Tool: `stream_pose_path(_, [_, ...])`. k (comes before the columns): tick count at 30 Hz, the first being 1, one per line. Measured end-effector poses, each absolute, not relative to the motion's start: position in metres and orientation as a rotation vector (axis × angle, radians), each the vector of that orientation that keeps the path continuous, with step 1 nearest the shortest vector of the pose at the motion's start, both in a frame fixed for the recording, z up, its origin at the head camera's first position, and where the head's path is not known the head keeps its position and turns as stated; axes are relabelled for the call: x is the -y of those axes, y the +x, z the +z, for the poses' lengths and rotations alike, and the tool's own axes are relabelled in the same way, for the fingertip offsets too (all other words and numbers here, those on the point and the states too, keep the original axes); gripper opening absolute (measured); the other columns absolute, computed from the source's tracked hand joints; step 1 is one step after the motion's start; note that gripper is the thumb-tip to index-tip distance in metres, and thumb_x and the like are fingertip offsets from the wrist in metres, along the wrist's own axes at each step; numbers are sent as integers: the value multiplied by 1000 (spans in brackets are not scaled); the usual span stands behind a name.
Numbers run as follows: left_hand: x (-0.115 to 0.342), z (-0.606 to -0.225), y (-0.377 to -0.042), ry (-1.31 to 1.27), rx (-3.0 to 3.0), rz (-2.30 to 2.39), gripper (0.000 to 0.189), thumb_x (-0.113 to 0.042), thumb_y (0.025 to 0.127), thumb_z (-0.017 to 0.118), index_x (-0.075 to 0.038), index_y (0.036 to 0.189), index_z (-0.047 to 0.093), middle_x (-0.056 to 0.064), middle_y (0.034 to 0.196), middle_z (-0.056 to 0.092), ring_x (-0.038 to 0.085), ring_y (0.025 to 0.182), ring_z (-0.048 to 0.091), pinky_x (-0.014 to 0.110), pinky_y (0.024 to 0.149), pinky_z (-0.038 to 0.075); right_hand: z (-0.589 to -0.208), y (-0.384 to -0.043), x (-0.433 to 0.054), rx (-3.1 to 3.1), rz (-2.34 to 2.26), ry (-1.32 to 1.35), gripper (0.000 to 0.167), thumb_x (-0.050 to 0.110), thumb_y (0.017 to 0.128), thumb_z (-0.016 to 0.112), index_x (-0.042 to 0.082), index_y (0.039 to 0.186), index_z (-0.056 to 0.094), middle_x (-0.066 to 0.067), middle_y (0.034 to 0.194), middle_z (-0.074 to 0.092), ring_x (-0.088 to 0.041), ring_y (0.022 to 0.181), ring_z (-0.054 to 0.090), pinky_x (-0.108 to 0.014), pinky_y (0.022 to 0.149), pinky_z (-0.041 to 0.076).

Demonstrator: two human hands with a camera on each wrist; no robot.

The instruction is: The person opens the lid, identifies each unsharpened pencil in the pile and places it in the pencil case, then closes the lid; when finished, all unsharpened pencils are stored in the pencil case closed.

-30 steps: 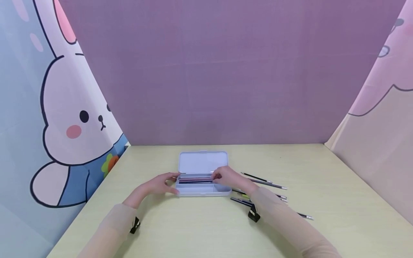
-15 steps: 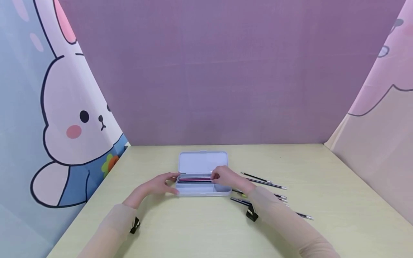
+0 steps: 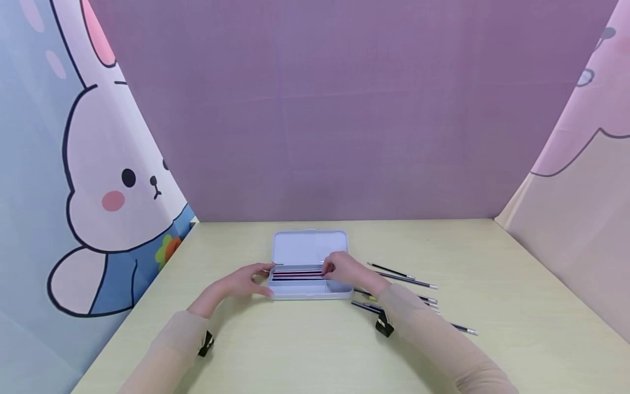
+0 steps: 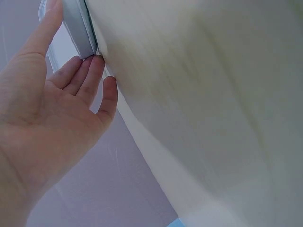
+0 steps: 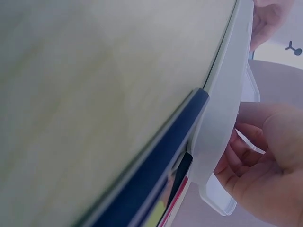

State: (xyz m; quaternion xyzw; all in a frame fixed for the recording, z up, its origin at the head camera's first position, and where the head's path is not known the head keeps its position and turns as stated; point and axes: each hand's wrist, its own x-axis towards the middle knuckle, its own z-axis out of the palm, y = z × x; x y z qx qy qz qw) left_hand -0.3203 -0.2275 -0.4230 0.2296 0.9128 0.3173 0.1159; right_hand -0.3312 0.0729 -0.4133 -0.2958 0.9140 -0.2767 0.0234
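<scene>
A pale pencil case (image 3: 299, 297) stands with its lid raised at the back, several pencils (image 3: 295, 276) lying lengthwise in its rear compartment. At the case's left end, my left hand (image 3: 242, 281) holds it, thumb at the near corner and fingers at the far one. In the left wrist view the fingertips (image 4: 97, 64) meet the case's end wall (image 4: 78, 28). My right hand (image 3: 344, 269) reaches over the case's right end, its bent fingers pinching the right ends of the pencils inside. The right wrist view shows those fingers (image 5: 244, 149) behind the side wall; their tips are hidden.
Several loose pencils (image 3: 406, 280) lie on the table to the right of the case, some partly under the right forearm (image 3: 423, 328). One pencil (image 5: 156, 156) points at the case wall in the right wrist view. A purple backdrop (image 3: 315, 109) rises behind the table.
The pencils in the case have shifted slightly under my right fingers, with more pink showing among them. My right forearm has moved a little left; the left hand has stayed in place.
</scene>
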Motion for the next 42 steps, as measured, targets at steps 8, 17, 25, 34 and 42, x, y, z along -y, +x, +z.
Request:
stream_pose_path(8, [226, -421, -319, 622, -2682, 934, 80, -35, 76, 77, -9, 142, 41, 11, 139, 48, 31, 123, 47, 53, 107, 31, -410, -331, -77, -2867, -853, -878, 4, 1, 84, 66, 4, 84, 69, -4, 82, 66, -12, 76, 58, -26, 71, 51])
stream_pose_path(17, [225, -421, -318, 613, -2685, 922, 79, -35, 75, 78, -9, 141, 41, 12, 139, 48, 31, 123, 47, 54, 107, 31, -403, -330, -91, -2872, -927, -898, 9, 5, 85, 65, 3, 93, 70, -5, 87, 69, -14, 82, 62, -25, 72, 52])
stream_pose_path(25, [225, -420, -317, 660, -2685, 923, 79, -34, 76, 77, -6, 141, 41, 15, 139, 47, 34, 123, 47, 55, 106, 31, -398, -318, -102, -2868, -986, -875, 14, 11, 87, 66, 3, 98, 69, -2, 89, 67, -12, 82, 59, -25, 72, 51])
stream_pose_path(34, [227, -420, -317, 679, -2683, 919, 81, -35, 76, 77, -5, 141, 40, 16, 138, 47, 34, 122, 47, 55, 104, 34, -393, -309, -115, -2847, -1098, -991, 16, 9, 88, 64, 1, 101, 68, -2, 87, 67, -10, 77, 58, -23, 69, 50])
stream_pose_path(42, [226, -422, -320, 686, -2684, 914, 81, -36, 76, 77, -5, 141, 41, 15, 138, 48, 33, 121, 48, 55, 104, 34, -388, -302, -132, -2865, -1177, -1024, 20, 12, 87, 66, -1, 103, 67, -4, 90, 67, -12, 80, 60, -22, 71, 51])
